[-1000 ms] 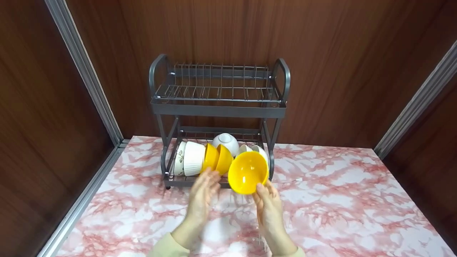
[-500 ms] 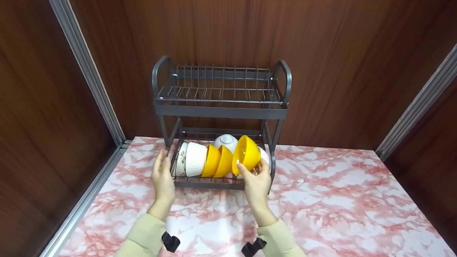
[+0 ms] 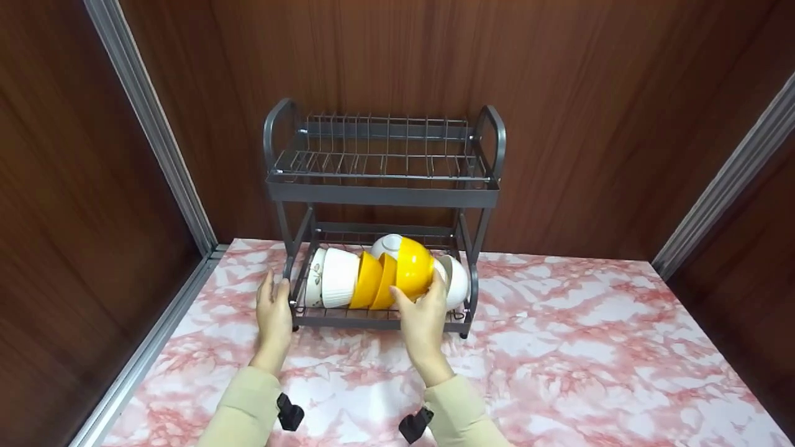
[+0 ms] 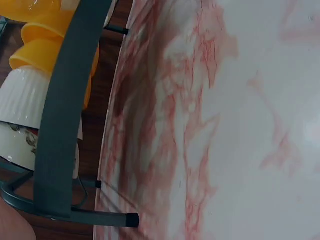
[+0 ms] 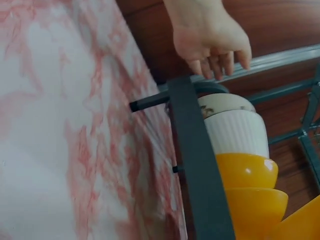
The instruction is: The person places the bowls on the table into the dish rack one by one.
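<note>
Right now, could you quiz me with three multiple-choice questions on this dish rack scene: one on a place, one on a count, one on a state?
1. Where do the bowls sit in the rack?
A. top shelf
B. bottom shelf
C. on the table beside it

2. How many yellow bowls show?
A. one
B. three
C. five

3. What is the right hand doing?
A. holding a yellow bowl
B. lying flat on the table
C. gripping the top shelf

Answers:
1. B, the top shelf holds nothing, and every bowl is below.
2. B, two nested ones plus the held one.
3. A, its fingers curl under that bowl, while the left hand rests at the rack's left post.
</note>
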Motion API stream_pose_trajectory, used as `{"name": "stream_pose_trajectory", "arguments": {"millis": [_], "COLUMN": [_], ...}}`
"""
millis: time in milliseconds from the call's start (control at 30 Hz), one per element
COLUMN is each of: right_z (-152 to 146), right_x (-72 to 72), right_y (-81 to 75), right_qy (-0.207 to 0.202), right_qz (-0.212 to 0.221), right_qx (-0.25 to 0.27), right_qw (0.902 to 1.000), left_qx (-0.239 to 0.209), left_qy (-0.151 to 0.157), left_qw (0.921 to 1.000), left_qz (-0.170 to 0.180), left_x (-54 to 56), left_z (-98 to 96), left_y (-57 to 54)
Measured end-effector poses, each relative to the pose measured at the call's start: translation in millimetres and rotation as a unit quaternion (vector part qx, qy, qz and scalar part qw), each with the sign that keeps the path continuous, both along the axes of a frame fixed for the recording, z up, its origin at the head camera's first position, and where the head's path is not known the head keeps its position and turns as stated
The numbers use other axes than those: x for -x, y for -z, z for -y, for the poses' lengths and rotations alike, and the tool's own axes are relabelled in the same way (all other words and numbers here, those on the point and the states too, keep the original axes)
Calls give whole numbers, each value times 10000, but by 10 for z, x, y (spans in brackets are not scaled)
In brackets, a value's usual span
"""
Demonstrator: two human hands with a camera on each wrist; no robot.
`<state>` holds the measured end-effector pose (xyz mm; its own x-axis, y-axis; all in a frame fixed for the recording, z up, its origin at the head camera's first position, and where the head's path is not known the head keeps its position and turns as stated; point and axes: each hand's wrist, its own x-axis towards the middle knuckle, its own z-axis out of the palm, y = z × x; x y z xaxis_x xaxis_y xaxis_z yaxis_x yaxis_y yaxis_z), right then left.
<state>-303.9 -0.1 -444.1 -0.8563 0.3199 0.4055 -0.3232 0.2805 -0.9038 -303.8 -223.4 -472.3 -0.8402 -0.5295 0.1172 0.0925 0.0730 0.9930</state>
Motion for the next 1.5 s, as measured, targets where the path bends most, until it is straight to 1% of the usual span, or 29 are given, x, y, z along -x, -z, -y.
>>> {"name": "stream_pose_trajectory", "arguments": {"millis": [100, 200, 300, 433, 600, 733, 833, 1000, 1067, 1167, 1267, 1300, 1367, 1500], "right_z": [37, 69, 94, 111, 109, 105, 97, 92, 100, 108, 129, 137, 154, 191], "right_x": [5, 15, 27, 51, 97, 132, 158, 178, 174, 170, 175, 180, 189, 215], "right_y": [45, 73, 70, 36, -21, -86, -149, -254, -275, -258, -189, -164, -124, -83], "right_qy": [271, 485, 626, 734, 767, 822, 937, 1162, 1160, 1058, 938, 925, 934, 1022], "right_qz": [-286, -453, -388, -298, -277, -117, -42, 24, 172, 528, 863, 914, 914, 733], "right_qx": [-577, -914, -1051, -1190, -1354, -1572, -1865, -2485, -2665, -2811, -2928, -2950, -2982, -3015], "right_qw": [9976, 9936, 9917, 9897, 9874, 9841, 9780, 9616, 9567, 9524, 9476, 9466, 9455, 9451], "left_qx": [51, -17, -55, 23, 26, -23, -57, -126, -154, -178, -187, -200, -223, -231], "left_qy": [117, 248, 343, 345, 338, 346, 367, 367, 357, 366, 395, 402, 403, 362], "left_qw": [9997, 9991, 9984, 9982, 9984, 9985, 9983, 9984, 9986, 9986, 9983, 9982, 9980, 9982], "left_qz": [192, 333, 445, 500, 450, 424, 456, 406, 352, 330, 382, 406, 444, 429], "left_x": [24, 42, 54, 71, 86, 84, 81, 94, 97, 101, 100, 99, 101, 108], "left_z": [22, 35, 45, 48, 39, 36, 30, 24, 20, 11, 16, 19, 23, 41], "left_y": [39, 57, 69, 86, 96, 96, 95, 114, 118, 125, 132, 134, 131, 118]}}
